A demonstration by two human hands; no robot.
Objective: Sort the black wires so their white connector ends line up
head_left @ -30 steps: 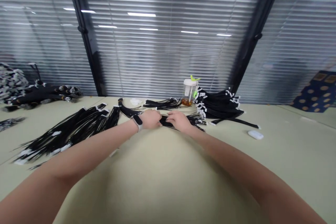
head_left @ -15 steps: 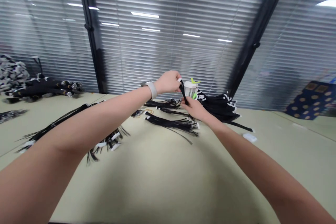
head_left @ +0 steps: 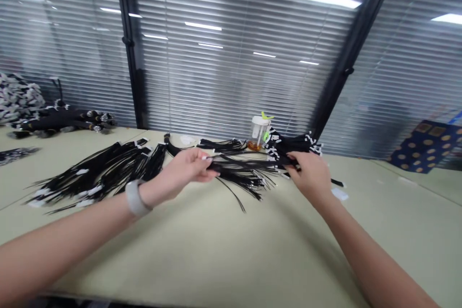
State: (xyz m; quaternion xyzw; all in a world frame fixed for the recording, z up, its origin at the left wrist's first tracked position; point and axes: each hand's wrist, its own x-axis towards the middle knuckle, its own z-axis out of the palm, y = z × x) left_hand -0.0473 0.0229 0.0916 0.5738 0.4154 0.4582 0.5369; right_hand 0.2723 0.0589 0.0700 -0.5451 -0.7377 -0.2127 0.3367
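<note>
A thin black cable harness (head_left: 249, 163) stretches roughly level between my two hands, a little above the table. My left hand (head_left: 189, 166), with a pale band on its wrist, pinches the harness's left end between thumb and fingers. My right hand (head_left: 309, 173) is closed round the other end, beside a pile of black cables with white connectors (head_left: 294, 142); its fingertips partly hide that end. Just below and behind the stretched harness lies a loose bunch of black cables (head_left: 240, 180), partly covered by it.
On the left, more black cable bundles (head_left: 97, 166) lie spread out. A clear jar with a white lid (head_left: 257, 131) stands behind my hands. Thick black bundles (head_left: 67, 120) sit at the far left, and a dotted blue bag (head_left: 422, 147) at the right. Blinds (head_left: 224, 82) rise behind.
My left hand has come down and left, and my right hand has moved right and lower. The harness, which hung steeply between them, is now drawn out sideways.
</note>
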